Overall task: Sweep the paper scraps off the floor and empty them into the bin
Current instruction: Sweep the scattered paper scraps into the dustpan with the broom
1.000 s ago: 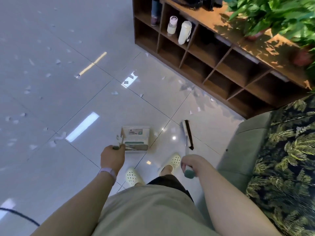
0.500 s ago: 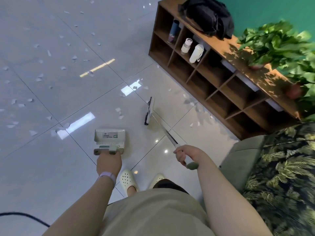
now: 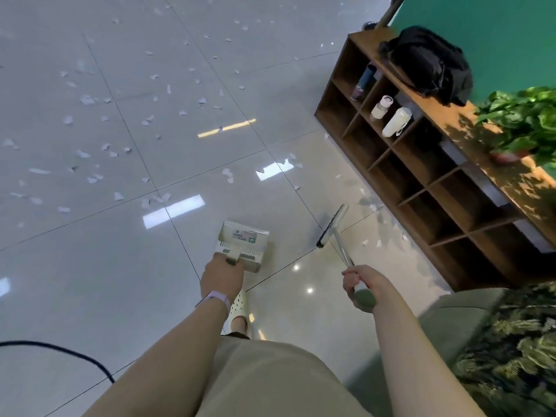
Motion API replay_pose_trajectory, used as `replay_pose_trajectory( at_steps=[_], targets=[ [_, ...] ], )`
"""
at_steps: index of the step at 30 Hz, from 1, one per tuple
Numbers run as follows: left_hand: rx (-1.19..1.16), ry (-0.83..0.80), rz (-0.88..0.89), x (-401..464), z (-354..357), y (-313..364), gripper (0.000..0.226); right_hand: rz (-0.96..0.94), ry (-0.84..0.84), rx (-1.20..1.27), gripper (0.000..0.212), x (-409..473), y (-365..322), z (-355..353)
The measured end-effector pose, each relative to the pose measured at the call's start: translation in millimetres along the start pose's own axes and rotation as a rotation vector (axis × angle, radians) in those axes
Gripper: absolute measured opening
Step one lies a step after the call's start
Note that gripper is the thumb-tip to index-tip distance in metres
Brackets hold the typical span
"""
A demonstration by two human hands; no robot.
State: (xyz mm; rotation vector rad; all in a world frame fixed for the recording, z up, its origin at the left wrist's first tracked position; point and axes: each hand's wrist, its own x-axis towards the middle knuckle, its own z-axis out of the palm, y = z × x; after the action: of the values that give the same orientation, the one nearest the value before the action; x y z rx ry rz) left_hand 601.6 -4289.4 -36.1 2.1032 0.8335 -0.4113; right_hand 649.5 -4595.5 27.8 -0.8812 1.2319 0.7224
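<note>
My left hand (image 3: 222, 273) grips the green handle of a cream dustpan (image 3: 243, 242), held low over the grey tiles just ahead of my foot. My right hand (image 3: 362, 281) grips the handle of a broom (image 3: 332, 227), whose dark bristle head sits on the floor near the shelf's base. Several white paper scraps (image 3: 87, 99) lie scattered across the floor to the left and far ahead, with a few more scraps (image 3: 371, 240) by the shelf foot. No bin is in view.
A wooden cubby shelf (image 3: 427, 188) runs along the right, holding bottles (image 3: 395, 121), a black bag (image 3: 430, 64) and a potted plant (image 3: 523, 127). A sofa with a leaf-print cushion (image 3: 508, 350) is at lower right. A black cable (image 3: 69, 353) crosses the floor lower left.
My view has swung up and left, showing more littered floor. The broom head has shifted right toward the shelf, and the dustpan has come forward in my left hand.
</note>
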Motion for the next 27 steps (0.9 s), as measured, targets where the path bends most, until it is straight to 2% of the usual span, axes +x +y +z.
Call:
replay_pose_trajectory(
  at_steps=[4,10,16,20,23,27],
  targets=[
    [0.101,-0.075,0.075,-34,16,-2,0.025,0.028,0.015,0.028,0.057,-15,21,-58],
    [0.13,-0.102,0.108,-34,24,13,0.03,-0.087,0.012,0.1,0.064,-26,37,-86],
    [-0.047,-0.165,0.08,15,21,58,0.025,-0.132,0.07,0.203,0.041,-31,4,-72],
    [-0.089,-0.178,0.097,60,13,95,0.026,-0.163,0.167,0.062,0.028,-23,-15,-51],
    [-0.074,-0.197,0.11,95,14,124,0.026,-0.166,0.217,0.055,0.004,-7,-30,-34],
    [-0.022,-0.246,0.131,115,28,146,0.025,-0.136,0.298,-0.07,0.013,15,-41,-35]
  ],
)
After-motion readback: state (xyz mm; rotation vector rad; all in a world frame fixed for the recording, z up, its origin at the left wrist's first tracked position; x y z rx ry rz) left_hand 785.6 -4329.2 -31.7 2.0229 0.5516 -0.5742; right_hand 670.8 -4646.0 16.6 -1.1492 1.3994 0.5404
